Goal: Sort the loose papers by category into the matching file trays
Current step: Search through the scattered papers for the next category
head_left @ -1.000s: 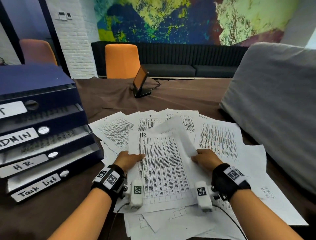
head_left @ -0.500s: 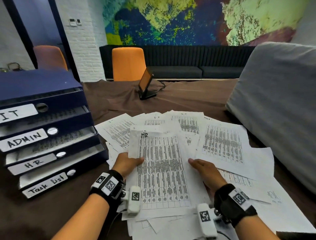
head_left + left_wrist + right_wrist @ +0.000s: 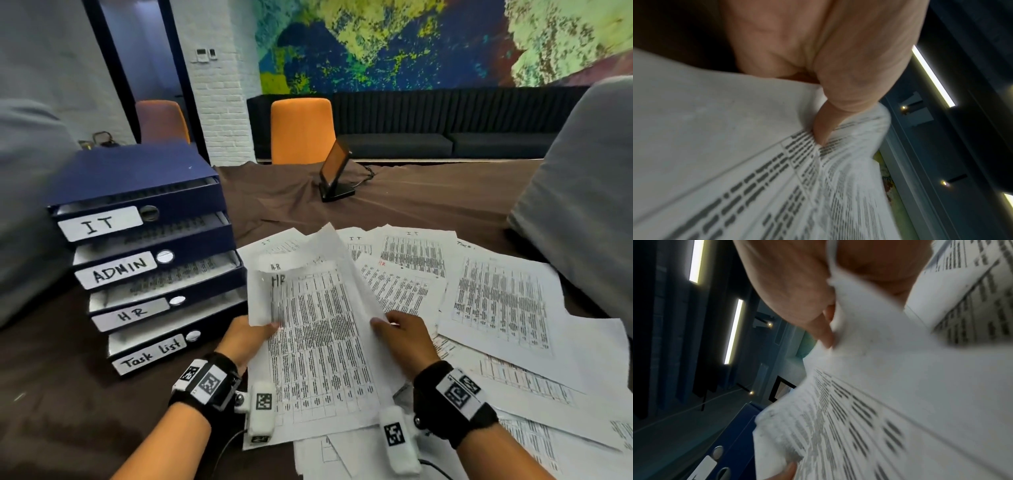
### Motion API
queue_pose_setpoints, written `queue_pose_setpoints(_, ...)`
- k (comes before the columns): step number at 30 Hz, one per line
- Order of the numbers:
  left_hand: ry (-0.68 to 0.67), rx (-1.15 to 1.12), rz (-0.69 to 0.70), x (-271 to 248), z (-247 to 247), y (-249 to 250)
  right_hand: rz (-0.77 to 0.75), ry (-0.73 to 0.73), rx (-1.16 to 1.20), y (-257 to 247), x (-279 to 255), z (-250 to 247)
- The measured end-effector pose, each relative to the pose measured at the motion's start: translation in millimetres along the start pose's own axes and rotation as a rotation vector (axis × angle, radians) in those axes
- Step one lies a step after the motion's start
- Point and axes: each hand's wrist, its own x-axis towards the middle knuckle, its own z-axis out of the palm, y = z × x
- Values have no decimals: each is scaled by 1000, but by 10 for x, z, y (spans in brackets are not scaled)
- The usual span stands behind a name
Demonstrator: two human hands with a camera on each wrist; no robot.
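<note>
- Left hand and right hand pinching opposite edges of HR sheets, lifted off loose papers marked "IT", "HR".
- Just left: stacked blue file trays, labelled "IT", "ADMIN", "HR", "Task list", top to bottom.
- Underneath: brown table.
</note>
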Motion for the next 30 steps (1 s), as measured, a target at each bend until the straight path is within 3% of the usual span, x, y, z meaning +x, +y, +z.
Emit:
queue_pose_setpoints(4, -96, -29, 13, -34, 52, 38, 81, -33, 99, 20, -31, -47)
queue_pose_setpoints(10, -142, -132, 47, -33, 158, 85, 28, 24, 123, 22, 8, -220)
queue_pose_setpoints(16, -158, -174, 50, -35, 143, 114, 1, -53, 183, 53, 13, -200)
queue_pose_setpoints(22, -12, -131, 45, 22, 47, 61, -90, -232, 83, 108, 8, -114)
queue_pose_setpoints(26, 97, -77, 121, 48, 42, 4, -152, -269, 9, 95, 4, -58)
queue_pose_setpoints(30, 92, -113, 112, -11, 51, 33, -178, -289, 6, 69, -9, -84)
